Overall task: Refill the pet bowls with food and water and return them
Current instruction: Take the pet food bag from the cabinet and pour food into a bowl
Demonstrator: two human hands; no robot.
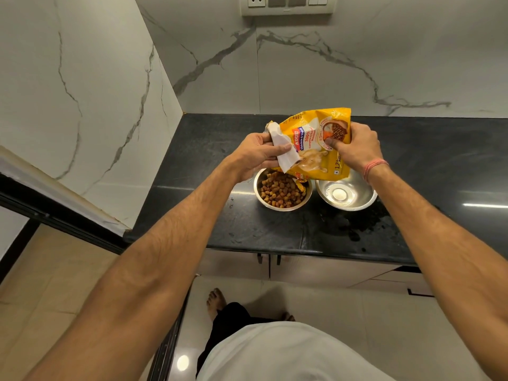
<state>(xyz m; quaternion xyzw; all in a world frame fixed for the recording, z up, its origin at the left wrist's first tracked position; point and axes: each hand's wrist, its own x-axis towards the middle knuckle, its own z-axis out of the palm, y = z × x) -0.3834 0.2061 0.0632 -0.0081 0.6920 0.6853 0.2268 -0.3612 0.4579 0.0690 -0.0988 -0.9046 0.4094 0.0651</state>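
Observation:
A yellow pet food bag [316,144] is held tilted above two steel bowls on the black counter [209,149]. My left hand [255,155] grips the bag's open, whitish end on the left. My right hand [354,147] grips its other end on the right. The left bowl [281,191] holds brown kibble, and the bag's lower edge hangs right over it. The right bowl [346,195] is shiny inside with no kibble; whether it holds water I cannot tell.
Marble walls close off the counter at the back and left. A switch panel [288,5] sits high on the back wall. Wet patches [360,229] lie near the counter's front edge. Cabinet doors [302,268] are below, and my bare feet [217,301] stand on the tiled floor.

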